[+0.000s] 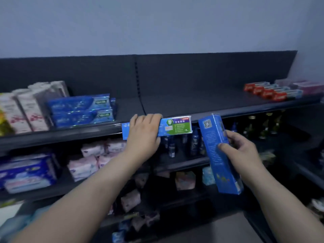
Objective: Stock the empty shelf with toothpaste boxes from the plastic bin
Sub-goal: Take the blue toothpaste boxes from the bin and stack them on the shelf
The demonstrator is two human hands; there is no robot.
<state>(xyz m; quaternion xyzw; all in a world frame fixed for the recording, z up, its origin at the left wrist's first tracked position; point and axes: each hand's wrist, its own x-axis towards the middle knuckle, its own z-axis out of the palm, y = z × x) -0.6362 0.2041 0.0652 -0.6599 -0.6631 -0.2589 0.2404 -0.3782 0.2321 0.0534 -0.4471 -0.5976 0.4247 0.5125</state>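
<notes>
While both hands are up at the top shelf, here is the line-up from left to right:

Far left, top shelf: pale cartons (26,109) standing upright, a little blurred.
Next along: stacked blue toothpaste boxes (80,111) lying lengthwise, just beside the cartons.
Top shelf (192,104): the dark middle stretch is bare, right behind the hands.
Left hand (143,135): palm down, fingers curled over the top edge and clamped on the horizontal toothpaste box (175,128).
That box: lying level at the shelf's front lip, its green and purple end sticking out to the right of the hand.
Right hand (240,151): closed around the second toothpaste box (217,151), thumb pressed on its printed face.
Second box: tilted steeply, nearly upright, QR-code end up, near the first box but apart from it, below the shelf edge.
Far right, top shelf: red-ended toothpaste boxes (270,92) in a row, well apart from both hands.
</notes>
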